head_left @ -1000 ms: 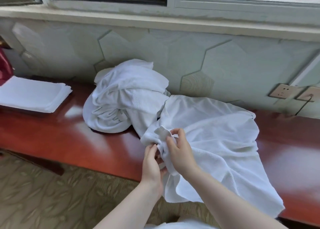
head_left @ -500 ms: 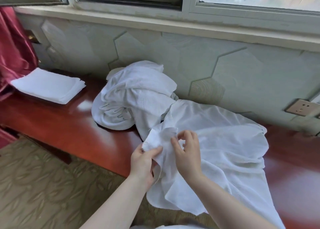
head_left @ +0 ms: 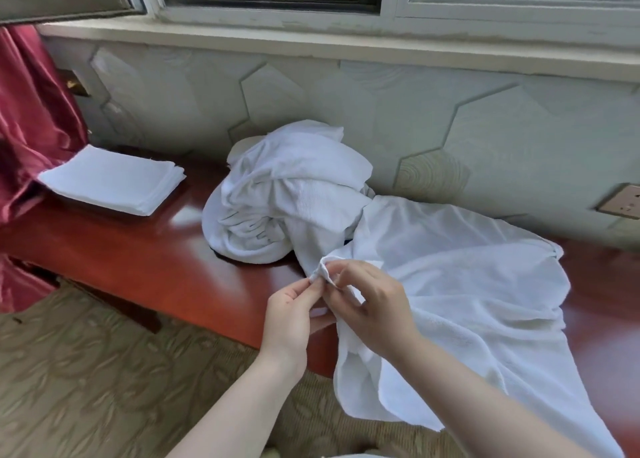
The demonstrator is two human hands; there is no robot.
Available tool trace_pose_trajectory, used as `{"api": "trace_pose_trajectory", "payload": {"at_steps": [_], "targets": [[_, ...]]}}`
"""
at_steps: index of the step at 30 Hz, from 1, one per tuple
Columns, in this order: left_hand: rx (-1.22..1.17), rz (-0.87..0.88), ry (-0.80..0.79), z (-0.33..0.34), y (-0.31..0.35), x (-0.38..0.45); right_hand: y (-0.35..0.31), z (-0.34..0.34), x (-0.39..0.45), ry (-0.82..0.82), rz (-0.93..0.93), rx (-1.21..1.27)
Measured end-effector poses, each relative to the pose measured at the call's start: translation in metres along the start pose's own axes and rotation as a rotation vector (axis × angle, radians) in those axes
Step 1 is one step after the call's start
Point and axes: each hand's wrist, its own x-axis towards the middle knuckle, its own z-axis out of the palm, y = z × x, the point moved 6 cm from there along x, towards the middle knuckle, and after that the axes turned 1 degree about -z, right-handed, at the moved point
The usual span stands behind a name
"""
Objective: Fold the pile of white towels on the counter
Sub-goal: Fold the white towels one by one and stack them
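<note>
Left hand [head_left: 289,313], right hand [head_left: 375,305], both pinching towel [head_left: 460,284] corner

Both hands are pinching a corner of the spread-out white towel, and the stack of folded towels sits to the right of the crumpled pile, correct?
Not quite. In the head view the folded towels lie left of the crumpled pile, near the red curtain. The left hand and right hand do pinch the spread towel.

The desk [head_left: 114,249] is glossy red-brown wood. The towels [head_left: 460,284] are soft matt white cloth, and the curtain [head_left: 31,138] at left is shiny red satin.
</note>
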Motion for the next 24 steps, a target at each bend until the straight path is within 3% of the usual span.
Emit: {"api": "trace_pose_trajectory", "payload": {"at_steps": [7,11,18,21,24], "targets": [[0.067,-0.01,-0.119,-0.027,0.022,0.014,-0.027,0.017,0.012,0.076,0.01,-0.263],[0.094,-0.005,-0.194,-0.039,0.026,0.02,-0.035,0.029,0.012,0.079,0.109,-0.307],[0.103,0.04,-0.398,-0.046,0.034,0.027,-0.044,0.052,-0.01,0.149,0.418,-0.299],[0.106,0.02,-0.5,-0.044,0.03,0.027,-0.044,0.057,-0.022,0.342,0.634,-0.188],[0.093,-0.033,-0.512,-0.045,0.025,0.027,-0.042,0.06,-0.029,0.427,0.761,-0.174]]}}
